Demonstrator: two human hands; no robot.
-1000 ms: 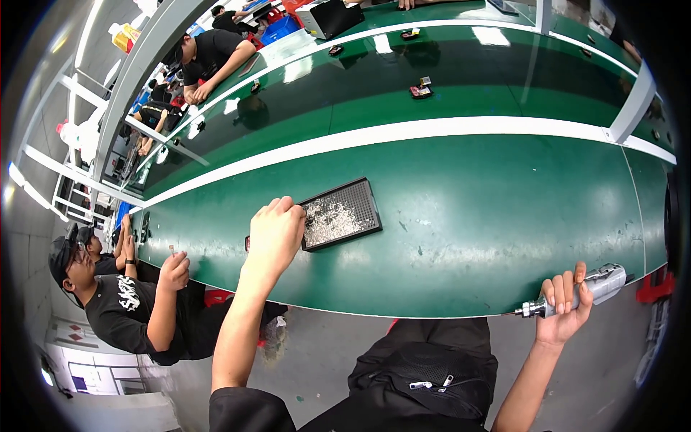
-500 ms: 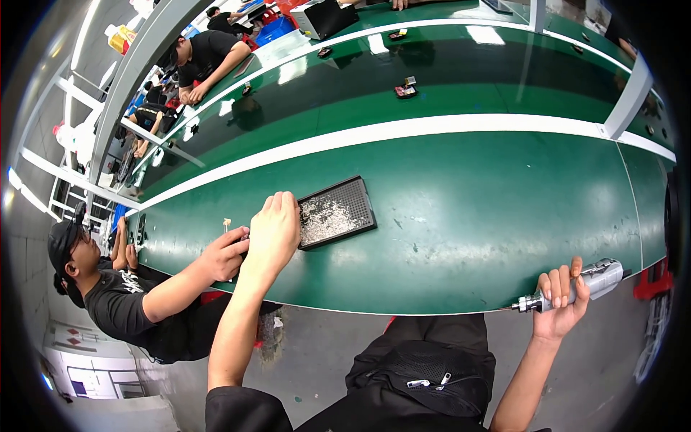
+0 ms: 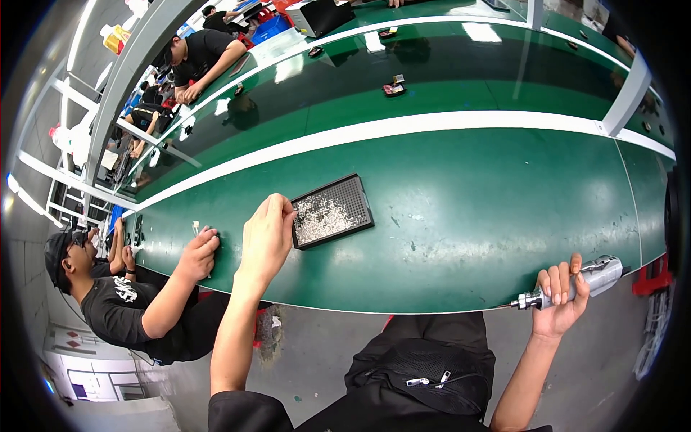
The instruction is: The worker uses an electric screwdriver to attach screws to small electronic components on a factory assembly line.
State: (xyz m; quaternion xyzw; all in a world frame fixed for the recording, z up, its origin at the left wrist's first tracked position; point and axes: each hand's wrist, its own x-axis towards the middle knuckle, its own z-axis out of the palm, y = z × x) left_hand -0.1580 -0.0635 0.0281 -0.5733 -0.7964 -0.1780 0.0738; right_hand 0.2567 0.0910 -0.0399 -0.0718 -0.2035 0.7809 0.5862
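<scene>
A black rectangular tray [image 3: 358, 198] with a grid of small holes lies on the green bench, and a heap of small silvery screws [image 3: 322, 217] covers much of its bottom. Beside the tray's left edge is my left hand [image 3: 265, 232], back up and fingers pinched together; whatever is between the fingertips is too small to make out. At the bench's front right edge my right hand [image 3: 561, 295] wraps around a silver-grey electric screwdriver [image 3: 601, 276], its bit pointing left.
A co-worker's hand [image 3: 199, 253] rests on the bench to the left, near a small pale part [image 3: 195, 227]. Beyond a white rail [image 3: 432, 124], a green conveyor belt [image 3: 489, 93] carries small black devices [image 3: 394, 88]. A metal post [image 3: 628, 97] rises at right.
The co-worker's hand has drawn left, away from my left hand. My left hand has shifted slightly left, fingers still pinched. Devices on the belt have slid left. My right hand stays put.
</scene>
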